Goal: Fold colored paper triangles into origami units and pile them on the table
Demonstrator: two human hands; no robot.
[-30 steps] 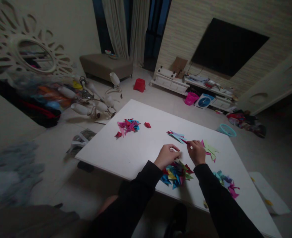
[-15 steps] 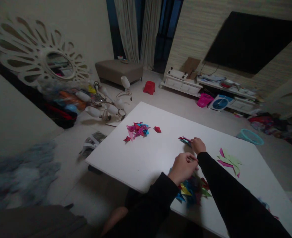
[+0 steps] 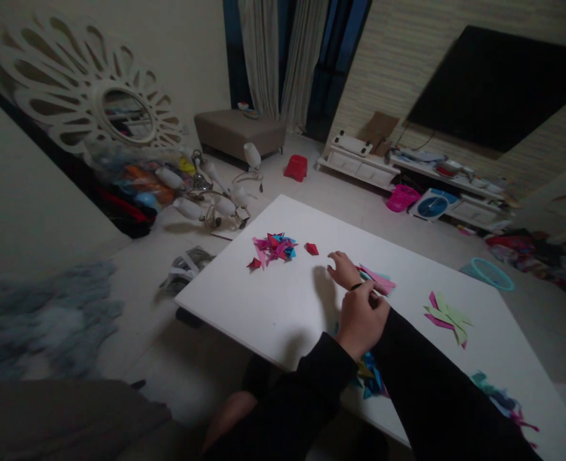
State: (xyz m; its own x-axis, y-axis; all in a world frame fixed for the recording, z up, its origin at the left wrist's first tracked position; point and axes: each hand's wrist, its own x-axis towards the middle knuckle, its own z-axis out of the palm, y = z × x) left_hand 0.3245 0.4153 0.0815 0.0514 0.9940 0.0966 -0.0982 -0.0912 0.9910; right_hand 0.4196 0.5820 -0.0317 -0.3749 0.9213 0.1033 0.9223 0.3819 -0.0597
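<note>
My right hand [image 3: 343, 270] reaches left over the white table [image 3: 244, 307], open, its fingers apart and no object visible in them. A dark band [image 3: 356, 286] circles its bare wrist. My left hand [image 3: 362, 320] is closed with curled fingers at the right forearm, seemingly pinching the right sleeve's [image 3: 398, 346] cuff. Beside the right wrist lie folded pink paper pieces [image 3: 380, 279], partly hidden. A single red folded paper piece [image 3: 312, 248] lies just beyond the right fingertips. Farther left is a pile of pink, red and blue folded paper [image 3: 274, 247].
Green and magenta paper strips [image 3: 447, 314] lie at the table's right. Blue and yellow folded pieces [image 3: 372, 378] sit below my hands, partly covered. More teal and pink pieces [image 3: 497, 394] are near the right edge. A chandelier [image 3: 216, 202] stands on the floor at left.
My right hand has moved left and its fingers have opened; pink paper now shows beside its wrist. More of that wrist is bare. My left hand has stayed near the right cuff.
</note>
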